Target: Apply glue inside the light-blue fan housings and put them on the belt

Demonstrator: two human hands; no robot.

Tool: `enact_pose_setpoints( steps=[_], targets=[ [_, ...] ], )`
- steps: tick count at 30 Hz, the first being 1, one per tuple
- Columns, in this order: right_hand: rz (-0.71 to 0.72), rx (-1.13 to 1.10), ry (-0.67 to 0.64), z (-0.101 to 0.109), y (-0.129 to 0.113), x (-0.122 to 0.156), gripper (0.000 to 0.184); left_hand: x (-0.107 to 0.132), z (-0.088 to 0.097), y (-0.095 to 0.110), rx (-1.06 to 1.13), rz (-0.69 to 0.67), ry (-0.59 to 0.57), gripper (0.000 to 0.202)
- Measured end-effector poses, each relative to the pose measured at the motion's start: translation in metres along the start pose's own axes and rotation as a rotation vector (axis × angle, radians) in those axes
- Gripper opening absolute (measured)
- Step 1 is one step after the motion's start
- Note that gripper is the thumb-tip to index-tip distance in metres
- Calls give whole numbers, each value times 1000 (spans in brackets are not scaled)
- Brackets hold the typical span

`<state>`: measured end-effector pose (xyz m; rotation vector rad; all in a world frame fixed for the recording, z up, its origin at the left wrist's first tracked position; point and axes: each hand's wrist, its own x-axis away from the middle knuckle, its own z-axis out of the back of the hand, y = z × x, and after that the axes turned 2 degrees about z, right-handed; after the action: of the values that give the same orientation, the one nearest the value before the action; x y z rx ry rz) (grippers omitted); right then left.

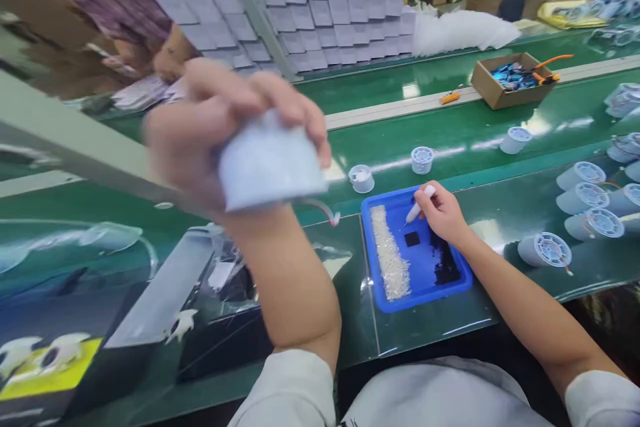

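Note:
My left hand, blurred by motion, is raised and wrapped over a white plastic housing. A thin wire with a small white connector trails from the housing's lower right. Over the blue tray, my right hand grips a white pen-like tool with its thin tip pointing down. The tip is close to a small black square in the tray; whether they touch I cannot tell. Tiny whitish pieces form a strip along the tray's left side, and black pieces lie at its right.
Several similar white housings stand at the right; others stand behind the tray. A cardboard box holds blue parts and an orange-handled tool. A post crosses the left side. Co-workers are across the bench.

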<state>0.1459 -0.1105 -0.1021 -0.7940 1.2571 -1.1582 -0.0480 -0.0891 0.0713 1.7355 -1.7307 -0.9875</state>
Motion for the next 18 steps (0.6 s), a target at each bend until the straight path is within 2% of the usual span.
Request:
enact_pose_setpoints(
  steps=[2, 4, 8, 11, 13, 16, 18],
  targets=[
    [-1, 11, -30, 1, 1, 0, 38, -17, 3, -9, -159, -58, 63, 46],
    [9, 33, -52, 1, 1, 1, 36, -42, 14, -25, -159, 9, 179, 31],
    [27, 53, -112, 2, -1, 2, 30, -86, 53, -58, -128, 97, 131, 23],
    [28, 57, -162, 1, -1, 2, 28, -98, 71, -68, -167, 117, 97, 21],
    [32, 67, -175, 1, -2, 2, 26, -97, 70, -68, -160, 133, 116, 16],
    [44, 86, -165, 1, -4, 2, 25, -90, 58, -63, -36, 154, 176, 10],
    [49, 92, -154, 1, -4, 2, 26, -86, 50, -60, 52, 167, 176, 9]
  ],
)
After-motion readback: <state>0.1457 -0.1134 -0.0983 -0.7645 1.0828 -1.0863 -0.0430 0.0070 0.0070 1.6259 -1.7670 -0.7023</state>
